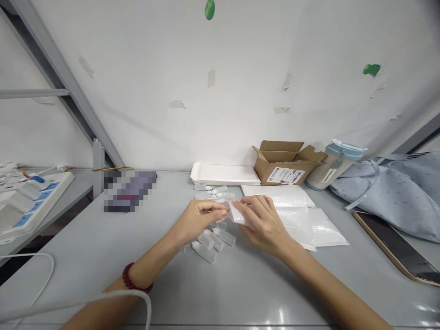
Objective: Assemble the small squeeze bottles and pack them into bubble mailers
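Observation:
My left hand (pixel 201 217) is closed in a pinch on a small clear plastic piece, mostly hidden by the fingertips. Just right of it, my right hand (pixel 263 222) grips a white bubble mailer (pixel 237 214), with its near end facing the left fingers. Several small translucent plastic bottles (pixel 205 252) lie loose on the table below the hands. More of these bottles (pixel 215 190) lie behind the hands. Flat white bubble mailers (pixel 325 227) are spread beside and partly behind my right hand.
A stack of white mailers (pixel 225 175) and an open cardboard box (pixel 283 167) stand against the wall. Right of them are a blue-lidded bottle (pixel 332 167), a pale blue cloth bag (pixel 395 188) and a phone (pixel 398 247). At left are a power strip (pixel 41 204) and a white cable (pixel 103 295).

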The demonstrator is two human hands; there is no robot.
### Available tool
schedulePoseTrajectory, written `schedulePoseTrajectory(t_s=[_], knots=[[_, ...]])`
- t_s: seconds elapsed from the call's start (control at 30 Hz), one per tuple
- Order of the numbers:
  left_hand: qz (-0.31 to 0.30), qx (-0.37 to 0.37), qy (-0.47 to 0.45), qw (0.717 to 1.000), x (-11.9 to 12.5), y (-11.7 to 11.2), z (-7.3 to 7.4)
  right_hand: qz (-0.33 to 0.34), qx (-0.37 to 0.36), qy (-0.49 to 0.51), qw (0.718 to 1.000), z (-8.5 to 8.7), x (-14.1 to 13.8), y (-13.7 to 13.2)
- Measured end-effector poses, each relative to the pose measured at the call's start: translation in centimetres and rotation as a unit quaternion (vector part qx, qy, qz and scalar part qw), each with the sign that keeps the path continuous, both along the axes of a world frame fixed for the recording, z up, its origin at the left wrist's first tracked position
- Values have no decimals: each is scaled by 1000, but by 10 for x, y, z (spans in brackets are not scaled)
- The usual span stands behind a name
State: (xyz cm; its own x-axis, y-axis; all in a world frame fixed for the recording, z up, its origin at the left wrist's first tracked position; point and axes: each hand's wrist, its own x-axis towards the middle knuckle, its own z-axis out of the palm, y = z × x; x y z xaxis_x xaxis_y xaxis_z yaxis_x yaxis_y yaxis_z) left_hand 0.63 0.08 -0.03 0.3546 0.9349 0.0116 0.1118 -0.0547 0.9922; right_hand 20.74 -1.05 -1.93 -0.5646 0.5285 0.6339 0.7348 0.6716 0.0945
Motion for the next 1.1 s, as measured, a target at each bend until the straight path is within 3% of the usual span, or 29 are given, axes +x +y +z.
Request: schedulePoseTrajectory(t_s=[0.1,0.4,0.7,0.97,1.1], knots=[[-20,-42,-31,998,-1,1,-1,17,9,23,1000,2,0,-2],[73,-68,-46,994,2,0,-3,15,-17,23,999,5,-5,-8],[50,-110,-128,984,-3,5,-2,-7,-57,22,998,6,1,-5],[58,-93,-120,987,2,0,-5,2,-50,13,999,6,-2,-9],[75,-48,-78,993,4,0,-7,2,-31,-8,999,4,-6,-12]])
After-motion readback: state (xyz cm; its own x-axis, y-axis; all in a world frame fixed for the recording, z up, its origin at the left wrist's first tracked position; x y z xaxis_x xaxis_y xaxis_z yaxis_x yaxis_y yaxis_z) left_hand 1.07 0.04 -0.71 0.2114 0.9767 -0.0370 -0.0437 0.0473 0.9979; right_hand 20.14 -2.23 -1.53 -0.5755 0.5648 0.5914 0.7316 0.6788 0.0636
